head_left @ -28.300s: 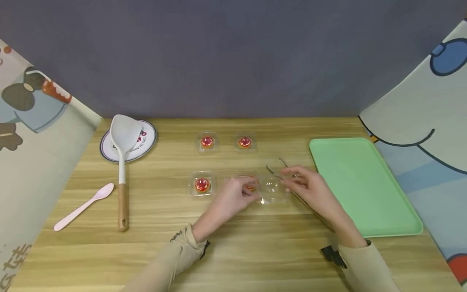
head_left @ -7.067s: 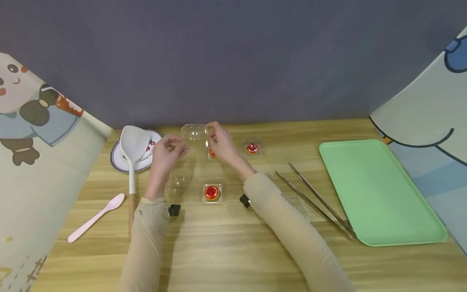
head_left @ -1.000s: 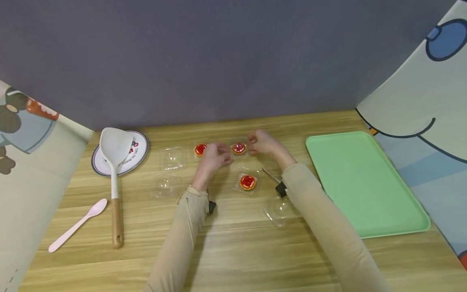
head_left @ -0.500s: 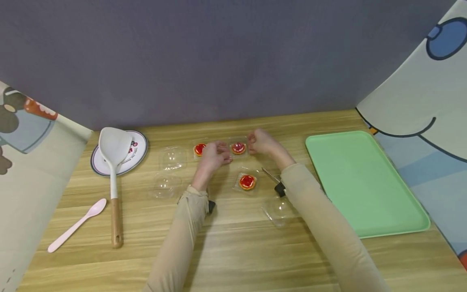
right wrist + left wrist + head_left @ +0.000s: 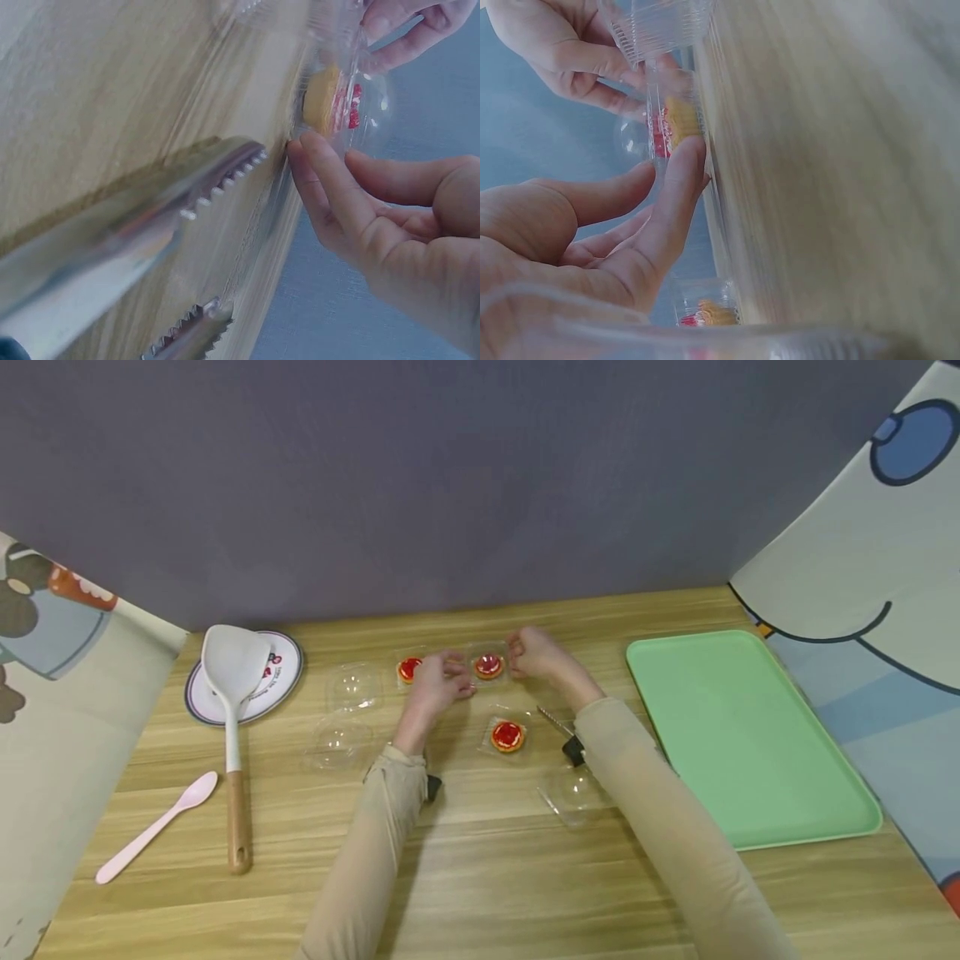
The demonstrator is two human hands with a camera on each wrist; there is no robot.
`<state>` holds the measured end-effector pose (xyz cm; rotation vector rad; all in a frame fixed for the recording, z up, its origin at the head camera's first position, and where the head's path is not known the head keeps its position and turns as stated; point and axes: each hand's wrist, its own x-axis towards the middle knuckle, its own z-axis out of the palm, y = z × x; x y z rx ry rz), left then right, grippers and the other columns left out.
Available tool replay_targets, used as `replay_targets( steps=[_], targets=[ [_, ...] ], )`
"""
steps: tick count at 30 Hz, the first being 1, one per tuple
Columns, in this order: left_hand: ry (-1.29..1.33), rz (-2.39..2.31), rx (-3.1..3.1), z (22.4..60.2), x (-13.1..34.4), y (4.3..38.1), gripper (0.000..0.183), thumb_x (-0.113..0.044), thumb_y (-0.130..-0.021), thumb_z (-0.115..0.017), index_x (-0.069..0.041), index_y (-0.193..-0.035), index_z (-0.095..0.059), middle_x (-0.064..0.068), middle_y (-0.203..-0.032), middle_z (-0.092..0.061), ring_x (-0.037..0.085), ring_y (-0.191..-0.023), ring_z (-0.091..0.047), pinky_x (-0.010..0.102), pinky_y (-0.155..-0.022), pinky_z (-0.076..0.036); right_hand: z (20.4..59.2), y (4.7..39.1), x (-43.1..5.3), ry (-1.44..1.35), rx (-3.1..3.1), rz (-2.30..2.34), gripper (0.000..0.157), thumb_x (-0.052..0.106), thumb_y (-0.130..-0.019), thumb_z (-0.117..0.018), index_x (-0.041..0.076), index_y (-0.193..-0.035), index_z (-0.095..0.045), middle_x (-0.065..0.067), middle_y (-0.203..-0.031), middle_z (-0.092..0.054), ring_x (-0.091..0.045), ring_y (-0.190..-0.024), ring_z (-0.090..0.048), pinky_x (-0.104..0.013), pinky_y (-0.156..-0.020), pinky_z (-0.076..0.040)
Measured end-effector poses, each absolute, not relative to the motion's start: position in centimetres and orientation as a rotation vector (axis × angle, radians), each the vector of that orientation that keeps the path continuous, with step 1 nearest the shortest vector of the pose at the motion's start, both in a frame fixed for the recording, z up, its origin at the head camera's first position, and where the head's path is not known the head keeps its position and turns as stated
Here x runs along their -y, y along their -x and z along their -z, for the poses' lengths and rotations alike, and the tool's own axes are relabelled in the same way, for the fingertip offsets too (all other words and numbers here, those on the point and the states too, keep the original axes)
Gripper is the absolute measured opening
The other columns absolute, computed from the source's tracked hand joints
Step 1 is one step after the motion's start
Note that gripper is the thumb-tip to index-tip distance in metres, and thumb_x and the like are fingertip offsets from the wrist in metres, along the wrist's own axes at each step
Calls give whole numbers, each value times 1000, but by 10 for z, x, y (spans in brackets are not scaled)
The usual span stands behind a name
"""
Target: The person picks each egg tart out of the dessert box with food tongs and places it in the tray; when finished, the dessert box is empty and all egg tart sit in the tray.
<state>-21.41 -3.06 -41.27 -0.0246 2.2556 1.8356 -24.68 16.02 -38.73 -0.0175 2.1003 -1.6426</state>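
Wood-grained desk [image 5: 487, 885] below, plain dark backdrop [image 5: 465, 485] behind, and all the action is far back near the middle. Fingers of the left hand [image 5: 437, 682] pinch one side of a clear plastic box with a domed lid [image 5: 380, 109]; fingers of the right hand [image 5: 536, 653] pinch the other, thumbs up by the rim. Inside sits a small red-topped, golden-sided tart [image 5: 488, 666], dome still over it. Looks like an uncapping job, so the smart play is thumbs easing the rim up while the other fingers steady the base: both sides evenly, straight lift, no tipping or smearing. Just left, partly behind the left hand, a second red tart [image 5: 407, 670]; nearer the person, a third red tart [image 5: 507, 736], both seemingly uncovered. Careful with that beige right sleeve [image 5: 645, 777], as serrated metal tongs [image 5: 225, 176] lie partly under it, easy to snag. Further out, loose clear plastic lids [image 5: 340, 742], a pale green rectangular tray [image 5: 750, 743] on the right, and far left a white wooden-handled spatula [image 5: 233, 668] over a round dark-rimmed white plate [image 5: 281, 683], pale pink spoon [image 5: 157, 828] beside it.
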Motion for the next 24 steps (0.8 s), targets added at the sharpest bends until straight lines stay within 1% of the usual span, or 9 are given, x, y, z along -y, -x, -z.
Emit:
replay_targets(
  steps=[2, 5, 9, 12, 14, 16, 18, 22, 24],
  targets=[
    [22, -1841, -2258, 412, 31, 214, 42, 15, -102, -59, 17, -143, -52, 38, -124, -67, 46, -100, -75, 38, -85, -68, 387, 247, -159, 5, -2065, 1678, 74, -34, -82, -31, -20, -155, -27, -4, -76, -39, -8, -59, -36, -14, -50, -31],
    [29, -1847, -2247, 411, 31, 213, 43, 15, -102, -59, 16, -144, -52, 38, -124, -67, 47, -101, -74, 38, -86, -68, 388, 248, -158, 15, -2070, 1672, 74, -33, -83, -32, -19, -156, -26, -4, -76, -39, -8, -59, -36, -14, -50, -31],
    [45, -1843, -2236, 410, 31, 213, 44, 15, -103, -58, 16, -146, -51, 37, -126, -66, 48, -99, -74, 38, -85, -68, 389, 248, -159, 56, -2175, 1567, 68, -29, -88, -39, -19, -155, -30, -10, -84, -50, -11, -65, -46, -16, -57, -44],
    [35, -1823, -2243, 409, 31, 213, 45, 15, -103, -57, 16, -148, -49, 37, -128, -65, 47, -96, -75, 37, -83, -68, 388, 249, -160, 84, -2282, 1459, 62, -24, -92, -46, -18, -153, -35, -20, -101, -61, -19, -78, -58, -25, -72, -58],
    [31, -1815, -2251, 408, 32, 213, 46, 15, -103, -57, 17, -147, -49, 36, -130, -64, 47, -95, -75, 38, -83, -68, 388, 249, -160, 107, -2335, 1400, 60, -21, -94, -49, -18, -153, -38, -27, -113, -64, -26, -87, -63, -33, -83, -62],
    [27, -1809, -2261, 406, 32, 212, 45, 15, -102, -58, 16, -146, -51, 35, -131, -65, 45, -95, -75, 38, -83, -68, 387, 248, -160, 138, -2391, 1335, 58, -19, -96, -50, -18, -152, -39, -32, -123, -65, -31, -96, -65, -38, -91, -62],
    [30, -1808, -2269, 405, 32, 212, 44, 15, -101, -59, 15, -145, -54, 33, -133, -65, 44, -95, -75, 39, -84, -68, 385, 248, -160, 170, -2453, 1261, 55, -16, -97, -49, -17, -152, -42, -33, -131, -63, -32, -99, -65, -39, -93, -61],
    [32, -1788, -2289, 401, 35, 212, 44, 14, -101, -61, 14, -144, -56, 31, -134, -64, 43, -97, -75, 41, -87, -68, 381, 246, -160, 232, -2573, 1132, 49, -11, -101, -45, -14, -150, -48, -33, -140, -60, -28, -92, -59, -38, -88, -57],
    [31, -1765, -2307, 399, 36, 212, 44, 12, -101, -62, 13, -145, -56, 30, -133, -65, 43, -99, -75, 41, -88, -67, 380, 246, -159, 260, -2609, 1111, 47, -9, -103, -44, -14, -149, -50, -32, -142, -60, -29, -92, -57, -41, -89, -57]
  ],
)
